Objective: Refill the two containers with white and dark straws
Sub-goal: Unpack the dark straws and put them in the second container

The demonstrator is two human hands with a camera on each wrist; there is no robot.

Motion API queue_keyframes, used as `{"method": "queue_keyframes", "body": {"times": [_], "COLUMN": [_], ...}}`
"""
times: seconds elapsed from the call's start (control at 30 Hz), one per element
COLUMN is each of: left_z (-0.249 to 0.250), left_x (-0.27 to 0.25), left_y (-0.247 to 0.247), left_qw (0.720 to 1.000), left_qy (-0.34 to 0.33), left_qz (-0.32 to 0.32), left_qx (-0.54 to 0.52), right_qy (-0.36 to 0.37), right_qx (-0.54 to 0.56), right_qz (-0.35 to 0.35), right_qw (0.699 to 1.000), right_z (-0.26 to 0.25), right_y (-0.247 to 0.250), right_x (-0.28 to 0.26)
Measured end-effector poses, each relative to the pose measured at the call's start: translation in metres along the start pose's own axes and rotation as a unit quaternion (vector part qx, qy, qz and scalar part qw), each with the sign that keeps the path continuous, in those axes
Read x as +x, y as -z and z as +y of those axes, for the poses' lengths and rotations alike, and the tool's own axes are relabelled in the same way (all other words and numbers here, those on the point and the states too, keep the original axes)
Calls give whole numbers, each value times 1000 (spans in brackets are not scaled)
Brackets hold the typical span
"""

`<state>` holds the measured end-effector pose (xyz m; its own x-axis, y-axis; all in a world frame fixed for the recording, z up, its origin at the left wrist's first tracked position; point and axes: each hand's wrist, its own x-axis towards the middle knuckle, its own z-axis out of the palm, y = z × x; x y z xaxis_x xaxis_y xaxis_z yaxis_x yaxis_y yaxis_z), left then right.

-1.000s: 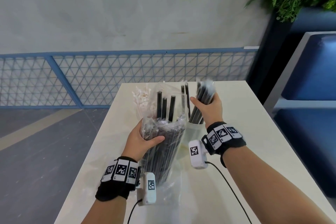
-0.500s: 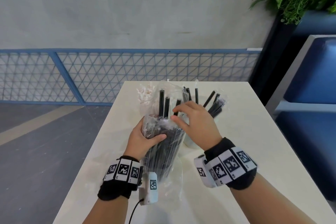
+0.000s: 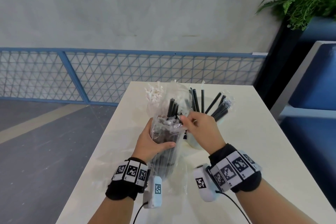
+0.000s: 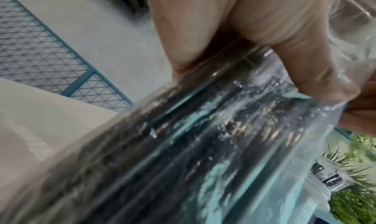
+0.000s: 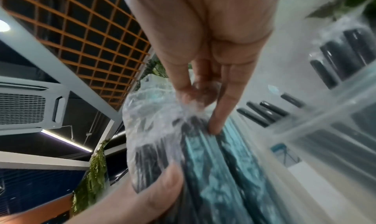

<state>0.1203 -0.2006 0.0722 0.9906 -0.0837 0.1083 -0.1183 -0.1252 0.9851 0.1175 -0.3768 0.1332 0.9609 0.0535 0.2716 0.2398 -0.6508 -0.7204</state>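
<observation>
A clear plastic bag of dark straws stands upright on the white table. My left hand grips it around the middle, and the left wrist view shows the thumb pressed on the bag. My right hand is at the bag's open top. In the right wrist view its thumb and fingertips pinch crumpled wrap and straw tops. Behind the right hand a translucent container holds several dark straws that fan out. White straws stick up behind the bag; what holds them is hidden.
The table's left edge drops to a grey floor. A blue mesh fence runs behind the table. A potted plant and a blue seat stand to the right. Cables trail from both wrist cameras over the near table.
My right hand let go of a bunch of dark straws in the container and came back left to the bag's top. The left hand kept its grip on the bag.
</observation>
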Motion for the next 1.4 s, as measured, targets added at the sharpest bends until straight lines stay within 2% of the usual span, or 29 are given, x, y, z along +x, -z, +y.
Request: {"method": "queue_keyframes", "body": {"times": [0.1, 0.23, 0.37, 0.53, 0.63, 0.7, 0.8, 0.9, 1.0, 1.2, 1.33, 1.4], "left_z": [0, 1, -1, -2, 0, 0, -3, -6, -6, -9, -10, -10], "left_x": [-1, -3, -2, -1, -1, -1, 1, 4, 4, 5, 7, 7], "left_y": [0, 0, -2, -1, -2, 0, 5, 9, 10, 10, 14, 14], "left_qw": [1000, 1000, 1000, 1000, 1000, 999, 1000, 1000, 1000, 1000, 1000, 999], "left_qy": [-3, -16, -21, -19, -23, -25, -18, -10, -13, -3, 7, 4], "left_qz": [3, 13, 16, 8, 9, 11, 5, -17, -12, 0, -20, -34], "left_qx": [6, 5, 5, -8, -18, -23, -23, -9, -17, -18, -14, -2], "right_qy": [-45, -66, -38, 17, 0, -9, 3, 5, -9, 9, -19, -25], "right_qx": [35, 82, -53, -178, -215, -193, -104, -42, -23, 2, 125, 153], "right_qz": [7, -27, -54, -139, -174, -182, -195, -238, -274, -168, -166, -158], "right_qw": [998, 994, 996, 974, 961, 964, 975, 970, 962, 986, 978, 975], "right_z": [4, 0, -9, -21, -24, -22, -15, -9, -5, 8, 14, 18], "right_y": [-10, -8, -5, 3, 5, 7, 9, 7, 5, -17, -27, -31], "right_x": [-2, -1, 4, 9, 16, 20, 24, 23, 23, 18, 14, 13]}}
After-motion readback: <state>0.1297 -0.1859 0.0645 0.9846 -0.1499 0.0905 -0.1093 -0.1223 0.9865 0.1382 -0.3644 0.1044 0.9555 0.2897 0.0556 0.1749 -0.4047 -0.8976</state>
